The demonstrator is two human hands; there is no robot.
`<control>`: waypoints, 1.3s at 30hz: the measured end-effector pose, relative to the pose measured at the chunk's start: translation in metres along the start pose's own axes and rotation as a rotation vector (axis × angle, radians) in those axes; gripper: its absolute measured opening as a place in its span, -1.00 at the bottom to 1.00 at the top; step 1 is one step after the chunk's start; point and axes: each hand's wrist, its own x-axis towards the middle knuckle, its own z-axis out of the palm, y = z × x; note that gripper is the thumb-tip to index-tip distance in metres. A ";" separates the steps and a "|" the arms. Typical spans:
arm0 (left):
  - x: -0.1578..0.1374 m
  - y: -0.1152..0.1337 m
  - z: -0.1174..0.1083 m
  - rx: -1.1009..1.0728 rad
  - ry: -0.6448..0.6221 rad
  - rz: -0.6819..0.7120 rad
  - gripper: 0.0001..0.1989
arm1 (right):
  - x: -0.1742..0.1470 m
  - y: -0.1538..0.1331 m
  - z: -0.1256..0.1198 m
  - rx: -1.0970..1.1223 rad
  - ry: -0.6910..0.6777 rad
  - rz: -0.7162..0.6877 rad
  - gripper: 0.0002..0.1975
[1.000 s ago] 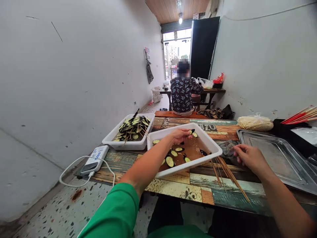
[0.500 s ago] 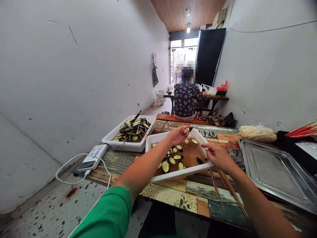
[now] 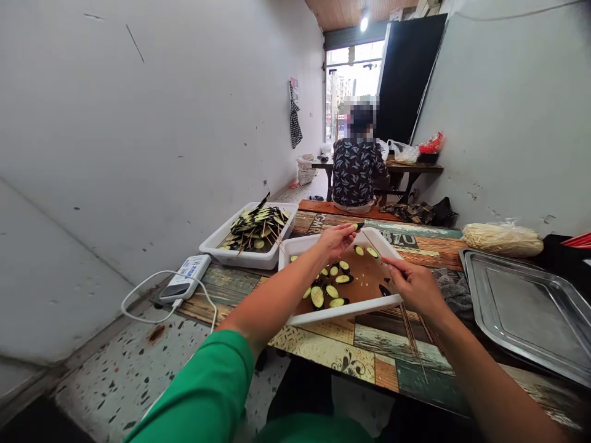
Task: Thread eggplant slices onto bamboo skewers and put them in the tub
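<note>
Over the far side of a white tub (image 3: 344,311), my left hand (image 3: 339,239) pinches an eggplant slice (image 3: 357,227) with dark skin. My right hand (image 3: 410,282), closed at the tub's right rim, grips a thin wooden skewer (image 3: 373,243) that points up and left toward the slice. Whether the tip has entered the slice is too small to tell. Several pale oval eggplant slices (image 3: 317,297) float in brownish water inside the tub. To its left, a second white tub (image 3: 217,251) holds a heap of skewered eggplant slices (image 3: 258,224).
Loose skewers (image 3: 412,335) lie on the table (image 3: 323,341) by my right forearm. Metal trays (image 3: 530,307), a grey cloth (image 3: 452,292) and a bagged pale bundle (image 3: 503,238) are on the right. A white scale-like device (image 3: 187,277) with a cable sits left. A person (image 3: 357,169) sits ahead, back turned.
My view has swung slightly left and down, so the scene sits further right. Both hands stay over the tub, still on the slice and the skewer.
</note>
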 end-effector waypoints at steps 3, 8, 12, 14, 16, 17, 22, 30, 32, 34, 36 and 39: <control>0.002 0.005 -0.002 -0.041 0.019 -0.032 -0.90 | -0.003 0.001 -0.002 -0.034 -0.011 -0.011 -0.58; -0.003 0.006 0.001 -0.046 0.030 -0.034 -0.87 | -0.002 0.001 0.000 -0.009 -0.008 -0.022 -0.58; -0.003 0.005 0.002 -0.042 0.038 -0.039 -0.87 | -0.002 0.002 0.002 -0.005 -0.007 -0.024 -0.59; -0.004 0.005 0.002 -0.041 0.031 -0.051 -0.87 | -0.002 0.002 0.003 -0.006 -0.008 -0.023 -0.58; -0.005 0.005 0.004 -0.042 0.040 -0.060 -0.86 | -0.002 0.002 0.002 -0.005 -0.011 -0.018 -0.58; -0.006 0.005 0.004 -0.043 0.046 -0.061 -0.85 | -0.001 0.001 0.002 -0.004 -0.014 -0.015 -0.58; -0.008 0.006 0.006 -0.029 0.032 -0.083 -0.88 | -0.002 -0.001 0.002 0.011 -0.001 -0.028 -0.60; -0.004 0.001 0.005 0.030 -0.060 -0.080 -0.90 | -0.003 -0.002 0.001 0.002 -0.034 -0.005 -0.57; -0.004 0.000 0.006 0.048 -0.083 -0.083 -0.90 | -0.004 -0.004 0.000 0.019 -0.041 0.005 -0.56; -0.005 0.001 0.008 0.061 -0.103 -0.094 -0.89 | -0.004 -0.007 -0.001 0.032 -0.036 0.014 -0.54; -0.007 0.003 0.010 0.071 -0.111 -0.107 -0.87 | -0.005 -0.010 -0.001 0.040 -0.019 0.020 -0.53; -0.012 0.002 0.013 0.095 -0.126 -0.124 -0.85 | -0.005 -0.013 0.001 0.059 0.008 0.022 -0.55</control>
